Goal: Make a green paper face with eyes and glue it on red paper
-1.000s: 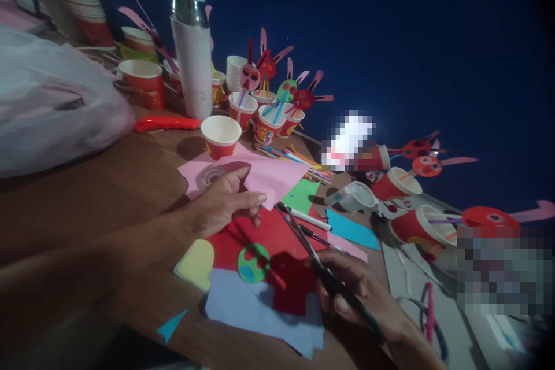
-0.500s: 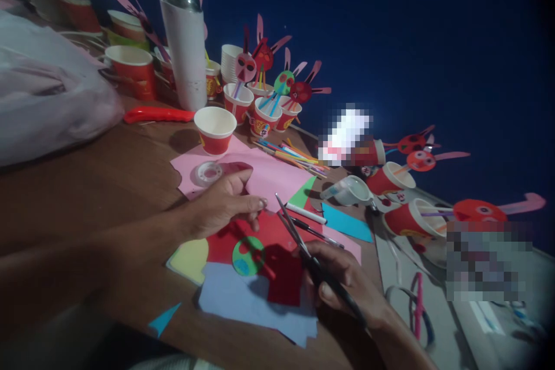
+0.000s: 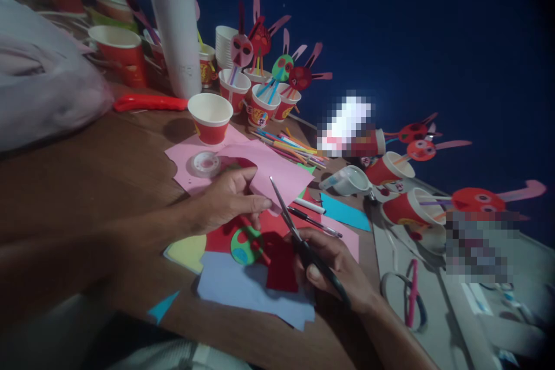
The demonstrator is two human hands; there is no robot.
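Observation:
My left hand [image 3: 225, 199] pinches the edge of a pink paper sheet [image 3: 269, 170] that lies on the brown table [image 3: 108, 185]. My right hand [image 3: 333, 269] grips black-handled scissors [image 3: 299, 237]; their blades point up toward the pink sheet and my left fingertips. Below my left hand lies a red sheet [image 3: 277, 225] with a green round paper face [image 3: 245, 245] on it. A light blue sheet [image 3: 251, 292] and a dark red piece [image 3: 281, 269] lie beside my right hand. A tape roll [image 3: 205, 163] rests on the pink paper.
Red paper cups [image 3: 210, 118] with paper-faced straw figures [image 3: 281, 69] stand along the back. A white flask [image 3: 171, 29], a red handle [image 3: 150, 103], loose straws [image 3: 290, 147], pens [image 3: 312, 219], a plastic bag [image 3: 39, 92] and tipped cups [image 3: 392, 169] on the right surround the work area.
The scissors have risen and moved closer to the pink sheet held by my left hand. The camera has shifted slightly, so everything sits a little higher in view.

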